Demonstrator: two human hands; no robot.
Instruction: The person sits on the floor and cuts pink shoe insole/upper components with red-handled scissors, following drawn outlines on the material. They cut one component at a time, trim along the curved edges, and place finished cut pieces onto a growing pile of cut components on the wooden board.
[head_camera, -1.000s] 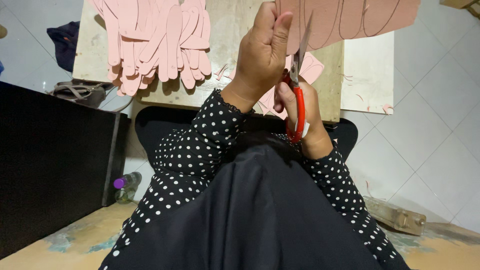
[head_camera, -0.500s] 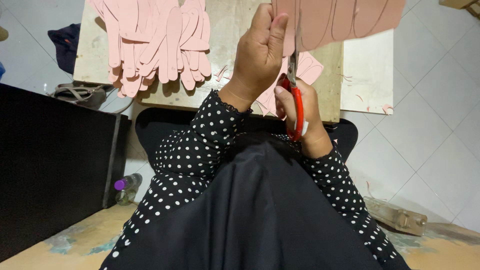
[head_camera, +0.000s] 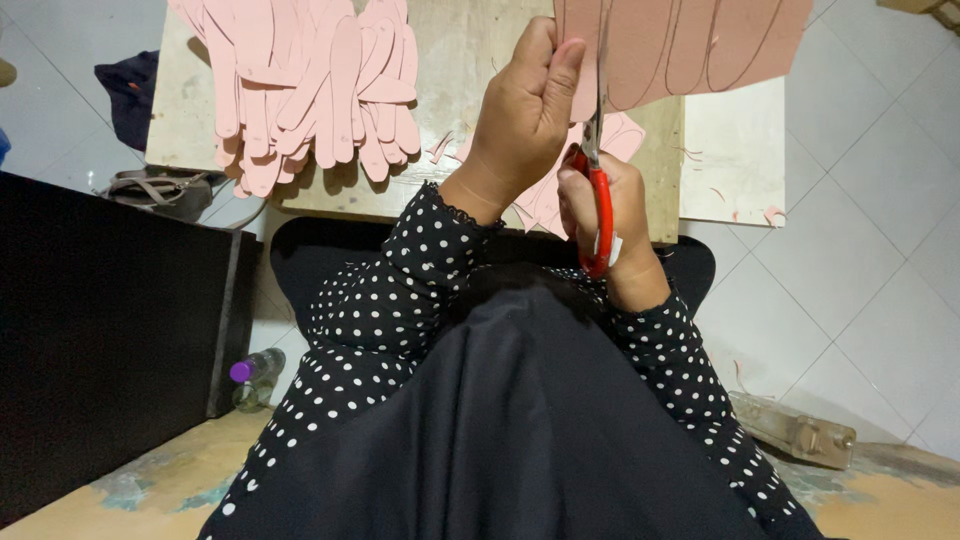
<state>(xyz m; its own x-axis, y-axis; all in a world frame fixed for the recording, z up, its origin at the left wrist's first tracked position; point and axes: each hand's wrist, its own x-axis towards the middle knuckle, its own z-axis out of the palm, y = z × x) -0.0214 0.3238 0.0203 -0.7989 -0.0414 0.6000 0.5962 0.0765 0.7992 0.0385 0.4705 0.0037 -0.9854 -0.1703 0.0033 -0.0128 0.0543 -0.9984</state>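
Two hands work above a lap. Left hand (head_camera: 525, 105) pinches the edge of one pink sheet (head_camera: 690, 45) w/ curved drawn lines. Right hand (head_camera: 610, 215) grips one pair of red-handled scissors (head_camera: 597, 175), blades up into the sheet. One pile of pink cut strips (head_camera: 300, 85), too many to count, lies on one wooden board (head_camera: 460, 60) beyond.

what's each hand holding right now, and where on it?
Left hand pinches the pink sheet at its lower left edge, beside the cut line. Right hand holds the scissors by the red handle loops, blades up in the sheet.
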